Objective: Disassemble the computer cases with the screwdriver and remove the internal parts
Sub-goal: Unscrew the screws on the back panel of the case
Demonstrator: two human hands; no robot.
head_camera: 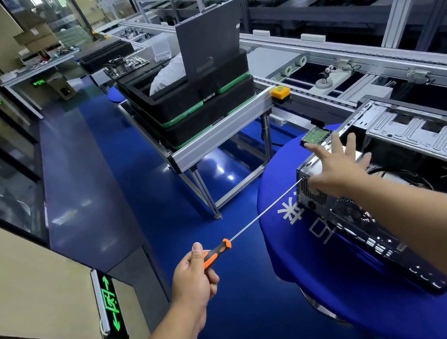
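Now the long, thin steel shaft of the orange-and-black-handled screwdriver (217,252) is lined up on the rear corner of the open black metal computer case (360,209), which lies on its side on the round table under a blue cloth (283,190), lid off, cables showing inside. Risk first: that shaft is very long and slender, so any wobble at the handle could, I'd judge, skate the tip off the screw head and strip it or scratch the perforated back panel. The case sits close to the table's edge too, so a hard push might slide it.

Fingers: the left hand (194,277) is curled tight round the handle, thumb laid along the top. The right hand (340,168) is spread wide, fingers straight and apart, over the case's top corner, holding nothing; whether the palm actually presses down is unclear. A green-topped hard drive (315,135) lies just beyond its fingertips.
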